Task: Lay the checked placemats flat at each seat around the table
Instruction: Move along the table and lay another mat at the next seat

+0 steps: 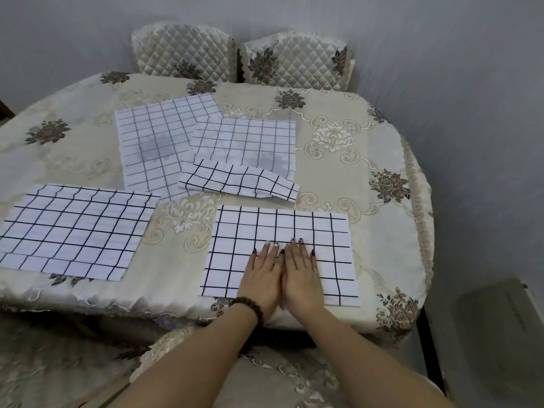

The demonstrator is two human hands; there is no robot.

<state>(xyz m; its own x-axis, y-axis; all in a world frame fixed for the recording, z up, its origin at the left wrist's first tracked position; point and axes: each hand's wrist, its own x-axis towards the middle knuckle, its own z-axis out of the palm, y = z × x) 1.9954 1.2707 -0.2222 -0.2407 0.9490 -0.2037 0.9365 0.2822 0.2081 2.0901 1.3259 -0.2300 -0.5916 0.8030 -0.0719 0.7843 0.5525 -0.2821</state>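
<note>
The near-left placemat [73, 231] lies flat. Behind it the far-left placemat [156, 148] and far-right placemat [250, 139] overlap, with a rumpled placemat [238, 181], perhaps folded, across them. My left hand [262, 275] and right hand [301, 269] press the front placemat [329, 231], fingers straight.

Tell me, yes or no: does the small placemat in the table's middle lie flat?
No, the middle placemat is folded over and rumpled, with a hump near its right end.
</note>
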